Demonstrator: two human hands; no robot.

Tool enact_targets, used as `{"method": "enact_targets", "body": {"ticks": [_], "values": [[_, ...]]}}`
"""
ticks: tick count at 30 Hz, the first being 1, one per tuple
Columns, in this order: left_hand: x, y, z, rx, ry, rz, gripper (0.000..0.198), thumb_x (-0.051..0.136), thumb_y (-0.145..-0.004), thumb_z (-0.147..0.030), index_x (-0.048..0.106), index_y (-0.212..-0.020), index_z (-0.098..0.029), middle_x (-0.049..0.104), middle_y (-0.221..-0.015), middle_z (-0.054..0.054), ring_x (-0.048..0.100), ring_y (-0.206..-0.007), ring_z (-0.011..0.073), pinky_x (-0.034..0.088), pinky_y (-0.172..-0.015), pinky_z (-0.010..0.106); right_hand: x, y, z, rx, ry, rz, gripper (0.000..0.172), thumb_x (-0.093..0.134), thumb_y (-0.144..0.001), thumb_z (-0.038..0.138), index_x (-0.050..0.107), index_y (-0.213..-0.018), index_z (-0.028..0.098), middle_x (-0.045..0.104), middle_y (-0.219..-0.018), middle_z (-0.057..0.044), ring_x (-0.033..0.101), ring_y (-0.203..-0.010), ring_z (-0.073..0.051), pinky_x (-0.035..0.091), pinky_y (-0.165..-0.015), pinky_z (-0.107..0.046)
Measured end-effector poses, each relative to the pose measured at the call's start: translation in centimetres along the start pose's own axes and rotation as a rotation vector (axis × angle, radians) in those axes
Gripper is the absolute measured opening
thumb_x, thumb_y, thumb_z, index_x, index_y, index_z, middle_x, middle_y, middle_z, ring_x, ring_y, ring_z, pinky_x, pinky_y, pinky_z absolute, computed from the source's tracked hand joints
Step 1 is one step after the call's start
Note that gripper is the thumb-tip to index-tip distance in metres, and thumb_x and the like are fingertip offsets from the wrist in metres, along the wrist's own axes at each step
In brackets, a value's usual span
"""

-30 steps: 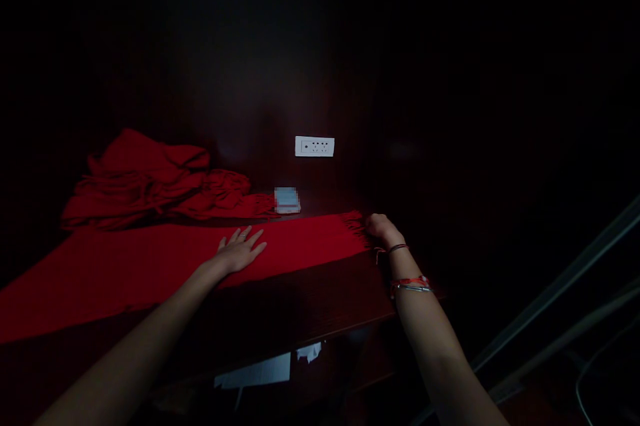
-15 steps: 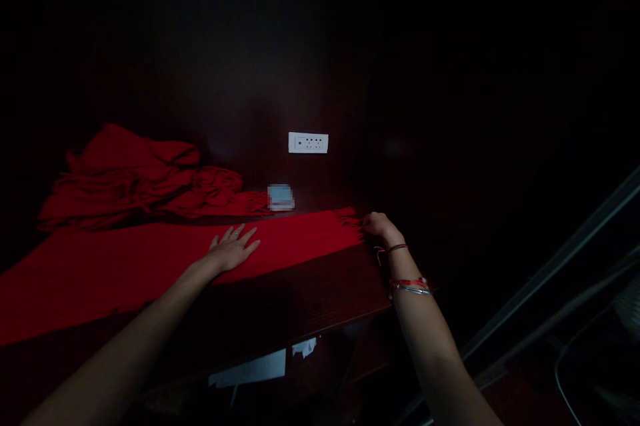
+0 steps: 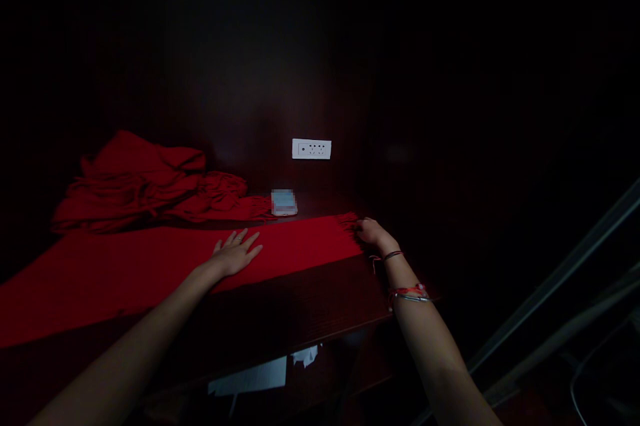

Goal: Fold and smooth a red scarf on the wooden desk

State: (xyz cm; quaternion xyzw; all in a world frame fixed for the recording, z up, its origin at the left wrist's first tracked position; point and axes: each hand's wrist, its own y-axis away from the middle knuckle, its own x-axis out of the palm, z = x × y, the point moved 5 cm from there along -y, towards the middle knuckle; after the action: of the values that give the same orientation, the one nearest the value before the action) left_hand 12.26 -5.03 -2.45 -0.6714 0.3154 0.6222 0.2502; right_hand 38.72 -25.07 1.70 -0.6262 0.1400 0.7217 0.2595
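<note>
A long red scarf point(image 3: 300, 246) with a fringed right end lies flat along the dark wooden surface. My left hand point(image 3: 236, 256) rests palm down on its middle, fingers spread, with a ring on one finger. At the fringe, my right hand point(image 3: 374, 233) has its fingers curled down over the tassel ends and closed on them; the fingertips are partly hidden. Behind the scarf on the left sits a crumpled heap of red fringed cloth point(image 3: 145, 183).
A small pale-blue item, blurred out point(image 3: 284, 202), lies behind the scarf. A white wall socket point(image 3: 311, 149) is on the dark back panel. Below the front edge point(image 3: 320, 338) are white papers point(image 3: 257, 376). Pale rails point(image 3: 555, 286) slant at the right.
My right hand has moved slightly left, further onto the fringe. My left hand stays spread on the scarf. The camera view has shifted a little.
</note>
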Motion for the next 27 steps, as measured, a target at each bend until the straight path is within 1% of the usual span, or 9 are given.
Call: {"method": "enact_targets", "body": {"ticks": [2,4,6,8,11,14,17,23,27], "values": [[0.0,0.0,0.0,0.004,0.001,0.000,0.058,0.017,-0.077,-0.054,0.017,-0.128,-0.027,0.009,-0.135,0.006,0.008,-0.122,0.0257,0.012,-0.094,0.048,-0.6,0.2,-1.0,0.089,0.025,-0.047,0.019,0.047,-0.071,0.014,0.061,-0.084,0.015,0.055,-0.087,-0.008,0.051,-0.083,-0.014,0.035,-0.074,-0.020],[-0.1,0.1,-0.1,-0.001,-0.004,-0.006,0.057,0.017,-0.077,-0.054,0.017,-0.128,-0.028,0.009,-0.135,0.005,0.008,-0.122,0.0265,0.012,-0.093,0.050,-1.1,0.2,-0.4,0.081,0.028,-0.102,0.022,0.043,-0.074,0.015,0.059,-0.089,0.015,0.053,-0.092,-0.009,0.049,-0.087,-0.014,0.034,-0.077,-0.021],[-0.2,0.3,-0.2,-0.025,-0.012,-0.008,0.057,0.016,-0.076,-0.054,0.017,-0.127,-0.029,0.008,-0.136,0.005,0.007,-0.121,0.0283,0.011,-0.091,0.054,-1.0,0.1,2.2,-0.074,-0.006,-0.150,0.024,0.042,-0.077,0.022,0.056,-0.096,0.016,0.051,-0.098,-0.009,0.046,-0.092,-0.014,0.033,-0.081,-0.022],[-0.3,0.4,-0.3,-0.052,-0.013,0.001,0.056,0.016,-0.076,-0.055,0.016,-0.127,-0.031,0.007,-0.136,0.004,0.006,-0.121,0.0304,0.010,-0.089,0.057,0.0,0.3,5.9,-0.331,-0.071,-0.160,0.032,0.042,-0.078,0.033,0.051,-0.104,0.017,0.049,-0.104,-0.009,0.043,-0.097,-0.015,0.031,-0.085,-0.026],[-0.4,0.6,-0.5,-0.054,0.003,0.005,0.056,0.015,-0.076,-0.056,0.016,-0.127,-0.032,0.007,-0.136,0.003,0.006,-0.121,0.0313,0.012,-0.088,0.058,2.5,0.7,9.9,-0.537,-0.086,-0.031,0.050,0.037,-0.076,0.048,0.039,-0.117,0.021,0.039,-0.119,-0.009,0.034,-0.109,-0.020,0.028,-0.089,-0.034],[-0.4,0.7,-0.6,-0.039,0.021,-0.006,0.058,0.014,-0.075,-0.057,0.017,-0.127,-0.031,0.008,-0.136,0.003,0.007,-0.121,0.0312,0.013,-0.089,0.057,4.4,0.9,10.5,-0.517,-0.042,0.114,0.054,0.026,-0.078,0.054,0.031,-0.123,0.024,0.029,-0.128,-0.008,0.024,-0.117,-0.023,0.021,-0.092,-0.042],[-0.9,1.1,-0.2,-0.053,0.006,-0.034,0.059,0.014,-0.075,-0.058,0.019,-0.127,-0.030,0.009,-0.136,0.004,0.007,-0.121,0.0303,0.010,-0.090,0.056,4.6,0.6,9.8,-0.481,-0.021,0.155,0.055,0.023,-0.078,0.055,0.029,-0.124,0.025,0.026,-0.131,-0.006,0.021,-0.118,-0.023,0.019,-0.093,-0.043],[-2.1,1.9,2.5,-0.280,-0.050,-0.054,0.056,0.016,-0.078,-0.052,0.021,-0.127,-0.026,0.010,-0.135,0.007,0.006,-0.121,0.0318,0.009,-0.091,0.055,2.5,-2.3,10.9,-0.508,0.064,0.177,0.041,0.039,-0.078,0.040,0.049,-0.109,0.015,0.051,-0.108,-0.010,0.046,-0.099,-0.018,0.034,-0.083,-0.025],[-1.9,1.9,2.8,-0.278,-0.008,-0.008,0.057,0.014,-0.079,-0.051,0.018,-0.128,-0.023,0.011,-0.135,0.009,0.009,-0.120,0.0312,0.012,-0.092,0.053,1.8,-5.0,12.6,-0.408,0.157,0.143,0.037,0.043,-0.077,0.037,0.053,-0.104,0.014,0.054,-0.104,-0.011,0.048,-0.097,-0.019,0.036,-0.079,-0.023]]}}
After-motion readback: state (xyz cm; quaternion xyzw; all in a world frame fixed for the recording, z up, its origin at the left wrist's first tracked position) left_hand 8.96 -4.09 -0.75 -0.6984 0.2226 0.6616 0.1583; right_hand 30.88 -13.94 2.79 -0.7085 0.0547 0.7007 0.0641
